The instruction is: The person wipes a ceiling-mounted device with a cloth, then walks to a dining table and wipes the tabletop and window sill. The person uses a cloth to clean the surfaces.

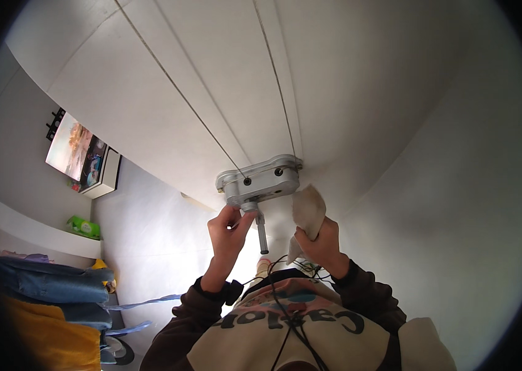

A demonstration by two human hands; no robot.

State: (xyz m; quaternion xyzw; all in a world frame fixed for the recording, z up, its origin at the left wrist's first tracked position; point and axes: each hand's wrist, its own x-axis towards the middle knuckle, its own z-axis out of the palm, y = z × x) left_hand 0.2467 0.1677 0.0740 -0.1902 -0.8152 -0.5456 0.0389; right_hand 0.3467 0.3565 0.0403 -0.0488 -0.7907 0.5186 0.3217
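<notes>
A grey metal hand-crank winch [265, 181] is fixed to the white wall in front of me. Two thin cables run into the holes on its face. My left hand [228, 232] is at the lower left of the winch, its thumb and fingertips pinched at the crank hub [249, 207]. Beside those fingers, the crank handle [263, 236] hangs down. In my right hand [323, 241] is a bunched beige cloth [309, 208], just right of the winch and apart from it. Part of the cloth hangs below the fist.
Two cables [182, 97] stretch up the wall. To the left are a lit television [70, 146], a white cabinet [108, 176] and a green packet [84, 227] on a ledge. Blue jeans [48, 280] and a mustard cloth [52, 331] lie lower left. Black cords [284, 303] hang over my chest.
</notes>
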